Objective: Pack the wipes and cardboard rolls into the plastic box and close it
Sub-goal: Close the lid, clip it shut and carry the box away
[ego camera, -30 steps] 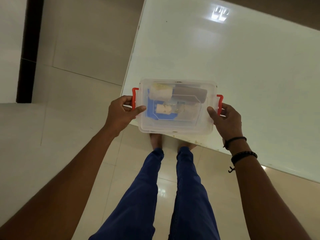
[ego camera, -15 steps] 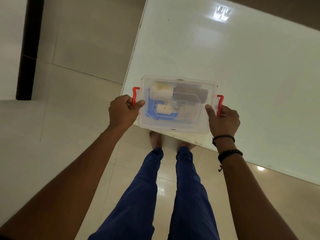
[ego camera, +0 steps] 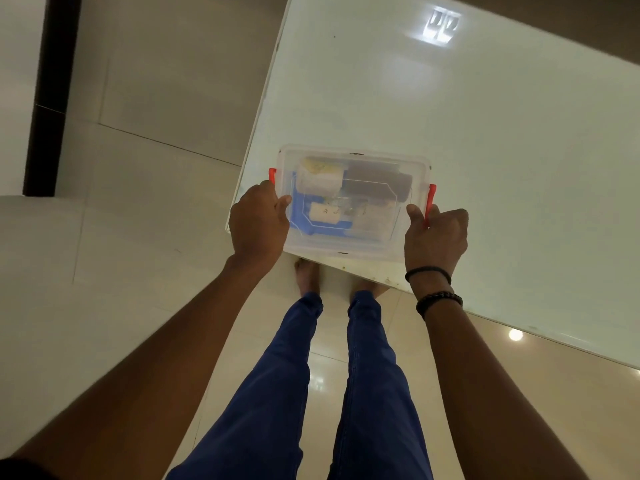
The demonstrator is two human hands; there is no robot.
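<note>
Both hands have pushed the plastic box (ego camera: 353, 202) a little farther onto the bench (ego camera: 485, 150) since a second ago, and it now sits at the near left corner with its left end about level with the bench's left edge. At the far left, pale floor tiles (ego camera: 138, 237) run beside the bench. Next comes the left hand (ego camera: 258, 220), its grip wrapped around the box's left end over the left red latch (ego camera: 272, 173), thumb lying on the clear lid (ego camera: 353, 152). That lid is seated on the box, and through it show 2 white wipe packs (ego camera: 320, 178), one behind the other, on a blue sheet (ego camera: 299, 216), with a dark brown cardboard roll (ego camera: 377, 183) to their right; further contents are too blurred to name. Past them, the right hand (ego camera: 434, 239) has its grip curled around the right end, fingers closed over the right red latch (ego camera: 430, 202), with 2 dark bracelets (ego camera: 438, 297) on the wrist. Below the bench edge, blue trousers (ego camera: 294, 393) and bare feet (ego camera: 306, 275) stand on the glossy floor.
</note>
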